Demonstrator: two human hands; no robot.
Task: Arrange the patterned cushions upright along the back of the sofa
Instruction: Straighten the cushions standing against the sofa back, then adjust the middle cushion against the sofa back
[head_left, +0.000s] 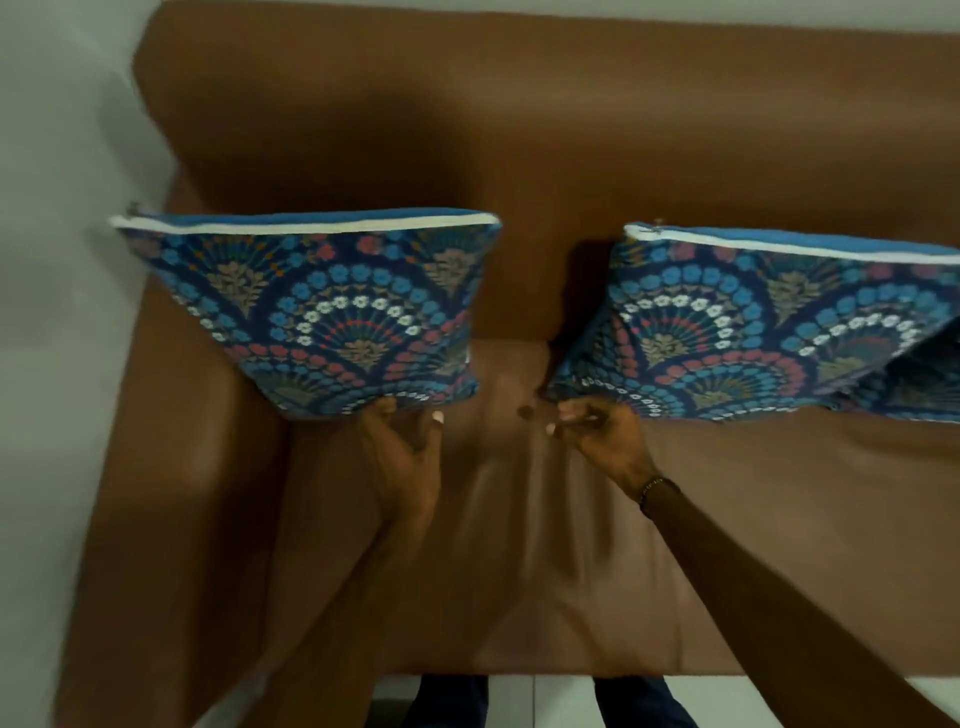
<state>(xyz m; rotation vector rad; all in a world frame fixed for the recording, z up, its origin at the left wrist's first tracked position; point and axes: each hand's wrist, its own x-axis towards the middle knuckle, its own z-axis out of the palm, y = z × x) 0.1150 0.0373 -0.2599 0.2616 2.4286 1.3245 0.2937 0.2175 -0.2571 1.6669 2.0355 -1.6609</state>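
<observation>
Brown leather-like upholstery fills most of the view: a sofa (519, 545) seen from above, its left armrest (171, 441) beside a pale wall (57, 260). Standing upright against the backrest (467, 130) near that armrest is the left cushion (332, 306), a dark blue cover printed with fan-shaped rows of blue, white and pink flowers, a white zip strip running along its top edge. Its lower edge sits where the seat meets the back.

Just below that edge is the left hand (400, 457), palm turned inward, fingers loosely curled and slightly apart, with the fingertips touching the bottom of the left cushion; it cups the edge rather than clamping it.

Between the two cushions a bare strip of backrest and seat shows, so they stand apart.

To the right of the gap, the right hand (602, 436) reaches the lower left corner of the right cushion (769, 327), thumb and forefinger drawn together at that corner; motion blur keeps me from telling whether they actually pinch the fabric. A dark bracelet (655, 488) circles that wrist. This cushion carries the same pattern and white zip strip, stands upright and leans against the backrest. At the far right edge a third cushion (914, 379) of the same print overlaps its lower right part, mostly cut off by the frame.
</observation>
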